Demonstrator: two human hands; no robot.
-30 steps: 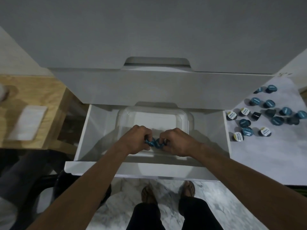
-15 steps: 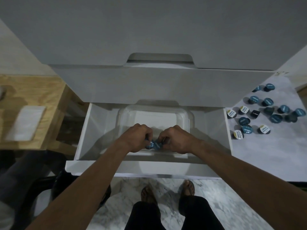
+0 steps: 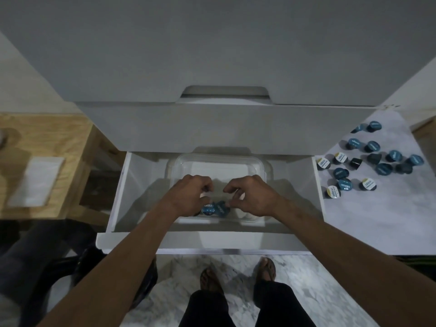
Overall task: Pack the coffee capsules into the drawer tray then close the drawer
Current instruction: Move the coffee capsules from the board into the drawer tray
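drawer (image 3: 297, 192) standing open | clear tray (image 3: 219, 165) sitting inside it | left hand (image 3: 188, 194) and right hand (image 3: 253, 197) hovering over tray, fingers loosely curled, holding nothing | two blue capsules (image 3: 214, 208) lying in tray's near edge | more capsules (image 3: 368, 161) lying on the surface (image 3: 377, 220) to the right

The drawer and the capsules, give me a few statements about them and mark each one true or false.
1. The drawer is pulled open. True.
2. The clear tray in the drawer holds no capsules. False: two blue capsules lie at its near end.
3. Loose capsules lie on the white surface to the right of the drawer. True.
4. The right hand is reaching for the loose capsules. False: it is over the tray, beside the left hand.
5. All the loose capsules have blue lids. False: some have white and yellow lids.
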